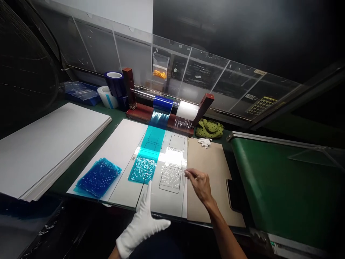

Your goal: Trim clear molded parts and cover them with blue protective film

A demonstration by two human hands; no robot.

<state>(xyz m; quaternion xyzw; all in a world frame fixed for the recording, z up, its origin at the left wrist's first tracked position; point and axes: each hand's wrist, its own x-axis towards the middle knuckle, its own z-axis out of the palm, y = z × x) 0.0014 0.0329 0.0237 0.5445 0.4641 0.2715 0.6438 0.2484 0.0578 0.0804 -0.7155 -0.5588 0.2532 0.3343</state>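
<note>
- We held our gloved left hand [144, 218] open and ungripping, thumb spread wide, fingertips at the near right corner of the blue film [142, 169].
- We kept our bare right hand [199, 181] pinched just beside the clear film [171, 176] (whether it gripped any, we couldn't tell).
- We saw the blue film stretched from its roll [163, 103], clear film to its right.
</note>
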